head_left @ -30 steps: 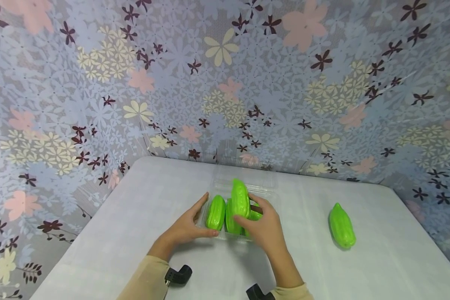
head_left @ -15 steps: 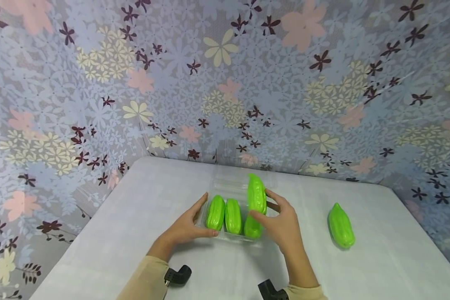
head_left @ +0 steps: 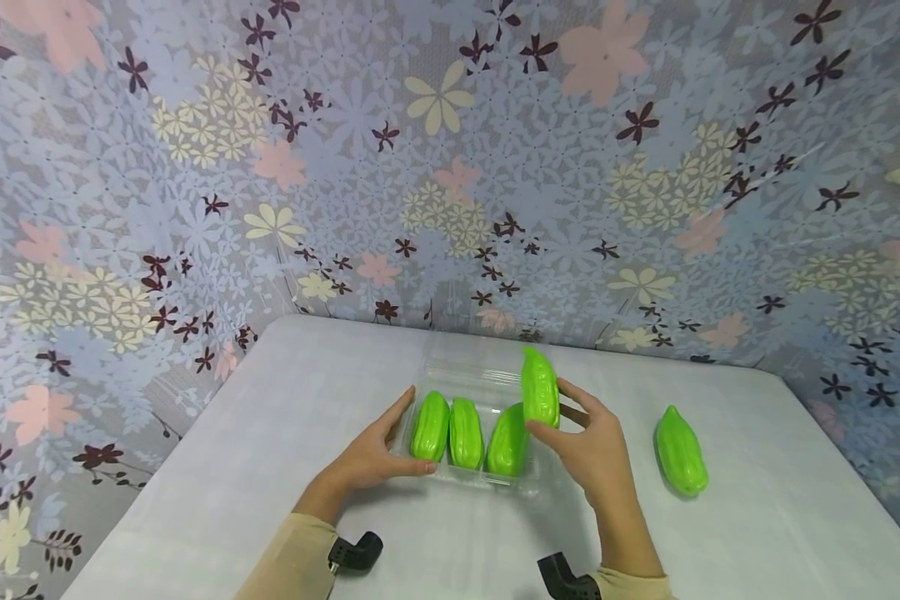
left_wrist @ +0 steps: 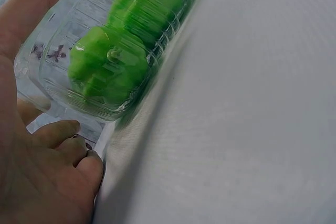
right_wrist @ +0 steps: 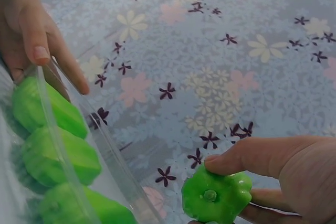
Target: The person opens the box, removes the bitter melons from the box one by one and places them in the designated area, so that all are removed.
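The green veggie is held up by the right end of the clear box, fingers of the right hand clamped on it, while the left hand's fingers grip the other end, probably so it won't skid toward the worktop's back edge.

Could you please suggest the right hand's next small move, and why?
I'd probably move the held fruit farther right, toward the loose fruit on the table: the right hand has carried it rightward across the clear container, which the left hand holds.
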A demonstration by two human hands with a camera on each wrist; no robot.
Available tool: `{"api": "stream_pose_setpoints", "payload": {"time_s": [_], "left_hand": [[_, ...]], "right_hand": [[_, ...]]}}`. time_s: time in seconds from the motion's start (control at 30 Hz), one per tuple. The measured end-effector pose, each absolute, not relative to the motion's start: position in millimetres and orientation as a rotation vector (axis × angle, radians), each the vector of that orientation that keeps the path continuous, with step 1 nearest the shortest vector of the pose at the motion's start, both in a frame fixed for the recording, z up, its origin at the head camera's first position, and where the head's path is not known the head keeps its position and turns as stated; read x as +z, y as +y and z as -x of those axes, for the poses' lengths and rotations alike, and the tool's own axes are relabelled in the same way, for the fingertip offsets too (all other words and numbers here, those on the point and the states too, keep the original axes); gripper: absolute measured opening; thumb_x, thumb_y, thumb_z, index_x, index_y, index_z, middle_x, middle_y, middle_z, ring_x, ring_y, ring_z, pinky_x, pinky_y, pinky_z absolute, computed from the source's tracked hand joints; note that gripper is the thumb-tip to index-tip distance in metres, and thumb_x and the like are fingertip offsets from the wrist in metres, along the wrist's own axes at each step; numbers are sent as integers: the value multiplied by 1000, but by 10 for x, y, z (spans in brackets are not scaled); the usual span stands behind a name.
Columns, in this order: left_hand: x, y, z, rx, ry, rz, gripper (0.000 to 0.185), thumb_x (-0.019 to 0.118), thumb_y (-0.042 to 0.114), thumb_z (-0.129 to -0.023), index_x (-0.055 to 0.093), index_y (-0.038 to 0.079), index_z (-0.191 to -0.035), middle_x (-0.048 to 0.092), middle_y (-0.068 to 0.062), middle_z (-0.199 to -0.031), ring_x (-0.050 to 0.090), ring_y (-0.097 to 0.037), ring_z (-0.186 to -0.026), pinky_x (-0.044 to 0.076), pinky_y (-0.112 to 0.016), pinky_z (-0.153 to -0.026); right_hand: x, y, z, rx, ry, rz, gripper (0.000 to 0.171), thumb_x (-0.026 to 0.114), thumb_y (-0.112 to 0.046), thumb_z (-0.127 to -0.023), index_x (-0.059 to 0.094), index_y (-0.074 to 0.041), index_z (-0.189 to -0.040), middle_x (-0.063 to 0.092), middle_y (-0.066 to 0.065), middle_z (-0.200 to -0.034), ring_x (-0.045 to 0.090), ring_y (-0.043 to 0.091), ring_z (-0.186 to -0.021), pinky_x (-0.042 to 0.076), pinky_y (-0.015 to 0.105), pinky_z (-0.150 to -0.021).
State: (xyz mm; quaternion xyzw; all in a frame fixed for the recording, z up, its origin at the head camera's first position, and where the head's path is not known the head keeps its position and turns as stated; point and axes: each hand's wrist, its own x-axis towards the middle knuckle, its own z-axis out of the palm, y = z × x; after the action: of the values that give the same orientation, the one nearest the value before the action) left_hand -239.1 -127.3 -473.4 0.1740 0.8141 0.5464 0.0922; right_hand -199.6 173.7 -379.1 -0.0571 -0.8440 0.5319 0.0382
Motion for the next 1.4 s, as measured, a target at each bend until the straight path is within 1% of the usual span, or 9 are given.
{"api": "stream_pose_setpoints", "payload": {"time_s": [0.3,0.53,0.8,0.93,1.13,1.27,1.4], "left_hand": [[-4740,-1278,2387,1629,2413,-512,119,90,36,-75,12,21,-164,12,3,-167,12,-24,-151,23,-44,-119],[-4741,-1271,2389,1630,2416,-510,120,91,36,-75,12,22,-164,12,3,-167,12,-25,-152,23,-45,-119],[-4746,-1272,2391,1631,2418,-508,119,91,34,-75,13,21,-164,13,2,-167,13,-26,-151,23,-45,-119],[-4744,-1273,2387,1629,2417,-506,119,91,36,-75,13,22,-164,13,2,-167,13,-26,-151,23,-45,-119],[-4747,-1271,2382,1621,2424,-496,119,91,37,-74,13,22,-164,13,2,-167,15,-26,-151,24,-45,-119],[-4748,-1267,2379,1619,2425,-491,118,91,35,-75,13,22,-164,14,2,-167,15,-27,-151,25,-46,-119],[-4735,-1264,2377,1619,2417,-493,119,91,36,-75,13,23,-164,13,3,-167,15,-26,-151,24,-44,-119]], "right_hand": [[-3788,1913,2009,1670,-2588,253,80,84,-22,-84,44,-15,-154,41,18,-154,43,39,-136,50,53,-99],[-3817,2055,2026,1745,-2566,326,84,83,-18,-85,38,-13,-157,38,22,-155,39,42,-139,47,55,-102],[-3856,2206,2033,1719,-2570,395,86,82,-15,-85,36,-11,-158,38,24,-154,39,43,-139,47,55,-103],[-3867,2279,2030,1720,-2568,423,89,81,-17,-86,31,-10,-159,37,27,-154,38,46,-138,45,58,-103],[-3910,2376,2029,1691,-2579,480,91,81,-18,-86,29,-11,-160,38,28,-153,38,47,-138,44,59,-104],[-3944,2443,2036,1675,-2586,520,92,81,-15,-86,27,-10,-160,38,29,-153,38,49,-137,44,58,-104],[-3970,2514,2042,1653,-2590,547,92,81,-13,-85,27,-8,-160,37,30,-153,38,49,-137,46,57,-102]]}}
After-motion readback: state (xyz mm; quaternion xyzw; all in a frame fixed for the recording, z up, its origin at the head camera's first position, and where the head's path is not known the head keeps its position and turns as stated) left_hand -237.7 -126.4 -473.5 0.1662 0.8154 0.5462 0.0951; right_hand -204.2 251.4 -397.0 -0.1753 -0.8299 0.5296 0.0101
